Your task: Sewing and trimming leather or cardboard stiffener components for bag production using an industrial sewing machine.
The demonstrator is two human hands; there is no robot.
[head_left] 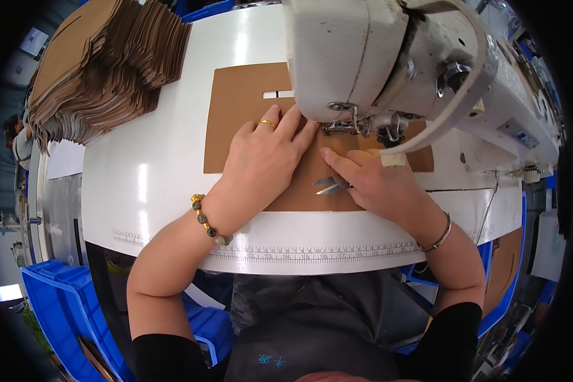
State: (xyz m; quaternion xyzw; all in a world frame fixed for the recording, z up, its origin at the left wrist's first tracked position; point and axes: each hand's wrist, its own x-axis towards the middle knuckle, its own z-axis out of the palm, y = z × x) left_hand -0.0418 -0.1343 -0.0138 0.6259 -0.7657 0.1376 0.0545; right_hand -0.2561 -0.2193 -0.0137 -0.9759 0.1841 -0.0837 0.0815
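Note:
A brown flat panel with a small rectangular slot lies under the needle area of a white sewing machine. My left hand rests on it left of the presser foot, fingers stretched out and pressing it. My right hand is on the panel right of a lengthwise seam line, its index finger reaching toward the foot and the other fingers closed round small metal scissors, whose blades point left. The machine head hides part of the panel.
A tall stack of brown pieces sits at the back left of the white table, which has a ruler along its front edge. Blue bins stand below at both sides. Part of another person shows at the far left.

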